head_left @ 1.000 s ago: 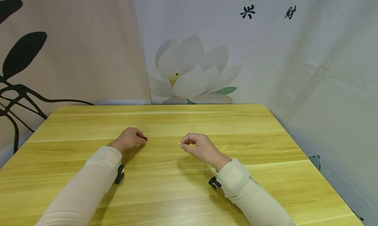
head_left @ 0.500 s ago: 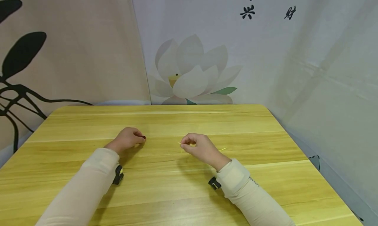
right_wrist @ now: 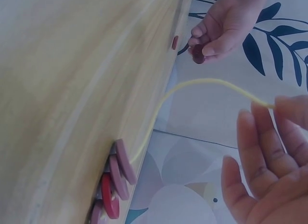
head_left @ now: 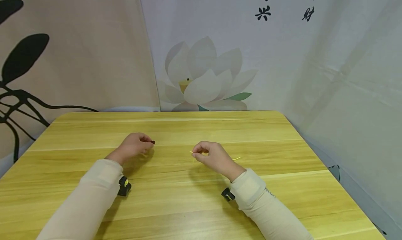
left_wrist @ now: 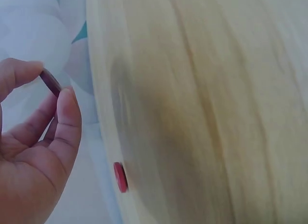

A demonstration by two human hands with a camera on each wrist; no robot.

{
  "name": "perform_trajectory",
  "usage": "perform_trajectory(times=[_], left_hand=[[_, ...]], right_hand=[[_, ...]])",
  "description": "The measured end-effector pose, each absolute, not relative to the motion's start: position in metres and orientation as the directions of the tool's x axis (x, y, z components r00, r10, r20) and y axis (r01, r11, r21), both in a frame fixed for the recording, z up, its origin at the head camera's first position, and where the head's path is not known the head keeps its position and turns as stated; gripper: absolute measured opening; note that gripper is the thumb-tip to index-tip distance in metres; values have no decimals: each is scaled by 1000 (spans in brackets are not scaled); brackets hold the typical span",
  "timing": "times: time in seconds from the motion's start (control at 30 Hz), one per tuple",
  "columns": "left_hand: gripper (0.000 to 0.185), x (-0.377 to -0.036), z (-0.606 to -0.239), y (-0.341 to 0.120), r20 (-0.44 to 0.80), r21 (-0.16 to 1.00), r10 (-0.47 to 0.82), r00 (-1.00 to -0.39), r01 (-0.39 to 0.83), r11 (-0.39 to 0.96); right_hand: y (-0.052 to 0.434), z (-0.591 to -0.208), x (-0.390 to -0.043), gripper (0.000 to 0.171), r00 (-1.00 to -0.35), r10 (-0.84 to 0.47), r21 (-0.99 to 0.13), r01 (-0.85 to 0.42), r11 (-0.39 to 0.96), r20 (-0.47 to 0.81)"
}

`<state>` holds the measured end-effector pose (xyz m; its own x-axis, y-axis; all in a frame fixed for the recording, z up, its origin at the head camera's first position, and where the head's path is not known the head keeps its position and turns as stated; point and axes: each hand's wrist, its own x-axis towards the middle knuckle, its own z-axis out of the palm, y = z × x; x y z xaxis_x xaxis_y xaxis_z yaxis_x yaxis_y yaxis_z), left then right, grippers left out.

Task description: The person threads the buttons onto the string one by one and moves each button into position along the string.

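Observation:
My left hand [head_left: 133,146] is lifted over the table's left half. Between thumb and fingertip it pinches a small dark red disc [left_wrist: 50,82], seen edge-on in the left wrist view. A second, brighter red disc [left_wrist: 120,177] lies on the tabletop below that hand. To the right, my right hand [head_left: 216,159] pinches a yellow string [right_wrist: 207,81] near one end. The string arcs down to several pink discs [right_wrist: 124,161] and a red disc [right_wrist: 109,196] on the table, apparently threaded on it. In the head view my right hand hides those discs.
The wooden table [head_left: 188,198] reaches back to a printed curtain [head_left: 207,30] with a lotus on it. A black wrist camera [head_left: 124,187] sits on my left wrist, and another black wrist camera [head_left: 228,194] on my right.
My left hand has shifted slightly left and away from me, carrying the dark red disc with it, and its fingers have turned a little. The right hand and string stay in place.

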<state>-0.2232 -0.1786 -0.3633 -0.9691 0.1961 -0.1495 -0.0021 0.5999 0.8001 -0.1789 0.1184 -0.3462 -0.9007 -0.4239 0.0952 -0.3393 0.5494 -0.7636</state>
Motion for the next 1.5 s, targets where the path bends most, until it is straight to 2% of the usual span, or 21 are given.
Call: perform_trajectory(times=[0.2, 0.53, 0.83, 1.5], left_hand=[[38, -220, -359, -174, -151, 817, 191, -970, -14, 576], [36, -216, -351, -168, -65, 860, 204, -977, 49, 508], [36, -210, -345, -160, -45, 886, 192, -980, 50, 461], [33, -195, -339, -136, 24, 958, 166, -986, 70, 277]], right_hand=[[119, -346, -179, 10, -903, -419, -764, -335, 551, 93], [119, -347, -180, 8, -902, -419, -762, -343, 549, 104], [119, -348, -180, 6, -903, -415, -771, -340, 539, 108], [119, -350, -180, 8, -904, -411, -778, -344, 526, 122]])
